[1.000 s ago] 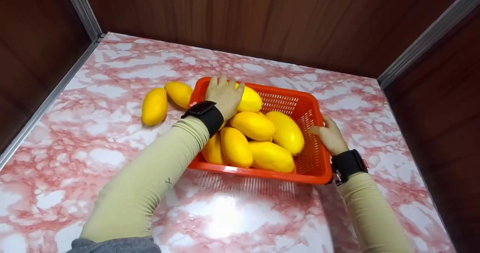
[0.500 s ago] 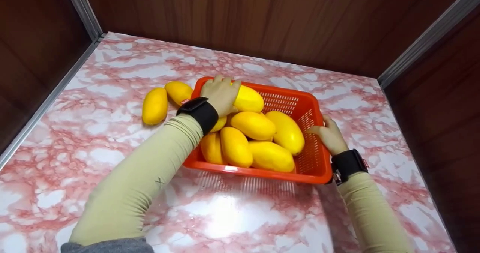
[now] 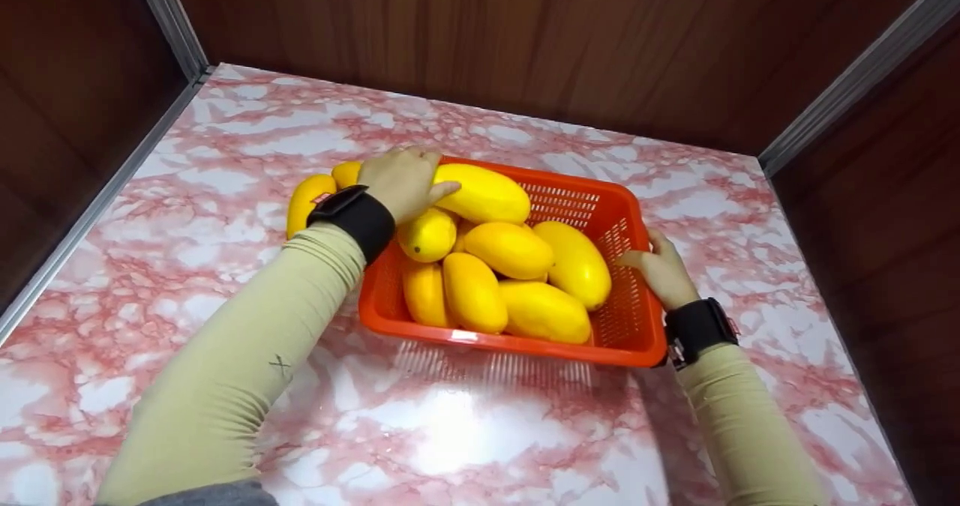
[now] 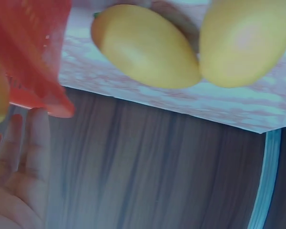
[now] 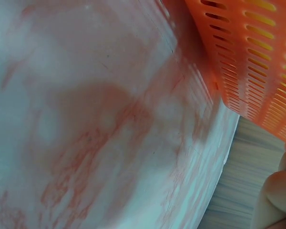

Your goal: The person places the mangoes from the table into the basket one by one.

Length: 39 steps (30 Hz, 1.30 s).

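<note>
A red perforated plastic basket [image 3: 510, 352] holds several yellow mangoes [image 3: 508, 250]. Over its back left corner is my left hand [image 3: 401, 184], its fingers fairly straight in the left wrist view and nothing between them. The thumb lies close to a mango [image 3: 484, 193] at the basket's back; whether they touch, I cannot tell. Two more mangoes, one farther left [image 3: 306, 200] and one partly behind the hand [image 3: 346, 173], lie on the table outside the basket. My right hand [image 3: 660, 272] grips the basket's right rim, thumb inside; the right wrist view shows its curled fingers [image 5: 280, 193] by the basket wall.
The table [image 3: 450, 431] has a red and white marbled top. A dark wood panel [image 3: 487, 49] stands along the back, with further panels at both sides and metal strips [image 3: 169, 26] in the corners.
My left hand has moved left, off the mango at the basket's back and over the left rim. That mango now shows more fully, lying in the basket. My right hand stays on the rim.
</note>
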Motion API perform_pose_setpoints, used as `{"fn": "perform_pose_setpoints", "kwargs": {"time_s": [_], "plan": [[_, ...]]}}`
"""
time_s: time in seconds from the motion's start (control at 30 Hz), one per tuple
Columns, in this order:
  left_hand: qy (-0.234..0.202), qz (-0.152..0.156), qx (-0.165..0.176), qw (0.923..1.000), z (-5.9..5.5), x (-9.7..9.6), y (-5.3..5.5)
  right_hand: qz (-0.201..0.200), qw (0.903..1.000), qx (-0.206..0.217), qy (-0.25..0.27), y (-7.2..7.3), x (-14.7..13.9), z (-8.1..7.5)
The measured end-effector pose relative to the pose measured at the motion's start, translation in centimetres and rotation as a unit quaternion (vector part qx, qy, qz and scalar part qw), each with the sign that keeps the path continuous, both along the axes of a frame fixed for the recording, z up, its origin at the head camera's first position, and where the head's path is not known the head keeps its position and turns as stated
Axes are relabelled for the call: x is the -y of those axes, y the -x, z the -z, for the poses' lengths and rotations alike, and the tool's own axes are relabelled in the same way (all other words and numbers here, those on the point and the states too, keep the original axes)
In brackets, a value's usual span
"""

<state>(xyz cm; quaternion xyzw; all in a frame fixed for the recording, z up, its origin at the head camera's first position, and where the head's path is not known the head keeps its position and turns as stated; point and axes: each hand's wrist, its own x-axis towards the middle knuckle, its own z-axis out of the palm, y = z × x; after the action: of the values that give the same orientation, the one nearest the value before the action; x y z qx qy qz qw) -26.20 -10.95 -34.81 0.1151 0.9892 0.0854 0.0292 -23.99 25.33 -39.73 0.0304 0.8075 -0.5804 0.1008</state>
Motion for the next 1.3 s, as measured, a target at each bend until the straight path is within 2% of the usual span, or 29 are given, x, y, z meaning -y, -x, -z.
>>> {"fn": "perform_pose_setpoints", "kwargs": {"time_s": [0.13,0.3,0.53,0.73,0.9,1.13,1.3], "plan": [[-0.012,-0.015,-0.011,0.9997,0.2,1.1,-0.1,0.004,1.0000,-0.003,0.005,0.6,-0.6,0.9],[-0.020,-0.031,-0.047,0.9982,1.0,2.7,-0.3,0.003,1.0000,-0.008,0.002,1.4,-1.3,2.3],[-0.023,-0.053,-0.087,0.9945,2.2,5.1,-0.9,-0.002,0.9999,-0.012,-0.011,1.5,-1.4,2.3],[-0.017,-0.096,-0.075,0.9924,3.4,6.8,-1.2,0.001,1.0000,0.004,-0.006,1.0,-1.0,1.3],[-0.017,-0.131,-0.061,0.9894,4.9,7.7,-1.5,-0.002,0.9999,0.010,-0.006,0.3,-0.3,0.3],[-0.019,-0.172,-0.065,0.9828,6.7,8.6,-2.0,0.001,1.0000,0.004,0.001,1.0,-1.0,1.6],[-0.020,-0.185,-0.073,0.9798,7.7,9.1,-2.3,-0.001,1.0000,-0.007,-0.004,1.4,-1.5,2.4]]}}
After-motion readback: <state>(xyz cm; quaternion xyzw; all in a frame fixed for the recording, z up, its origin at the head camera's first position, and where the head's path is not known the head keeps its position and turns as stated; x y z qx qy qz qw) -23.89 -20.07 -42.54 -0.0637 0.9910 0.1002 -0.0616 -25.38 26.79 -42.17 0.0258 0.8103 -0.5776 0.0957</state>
